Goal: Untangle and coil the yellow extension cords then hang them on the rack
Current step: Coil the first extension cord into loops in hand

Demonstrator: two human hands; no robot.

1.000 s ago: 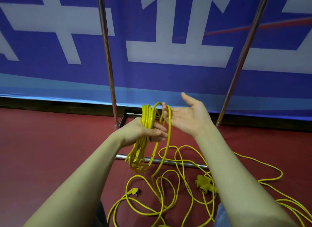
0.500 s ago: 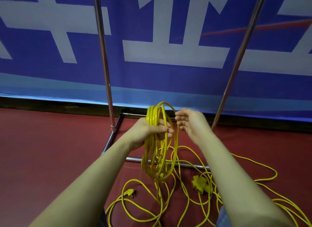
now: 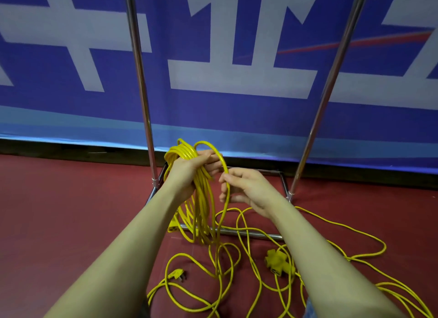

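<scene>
Red floor, cord coil between hands.

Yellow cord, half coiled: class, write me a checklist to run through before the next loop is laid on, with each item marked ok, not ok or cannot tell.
1. Coil secure in the left hand: ok, fingers wrap round the bundle.
2. Right hand has the next strand: ok, it runs up to the coil.
3. Loose cord on the floor free of tangles: not ok, loops cross each other.
4. Socket block clear of loops: not ok, strands lie around it.
5. Plug free: ok, it lies apart.
6. Rack top bar ready for hanging: cannot tell, out of view.
</scene>
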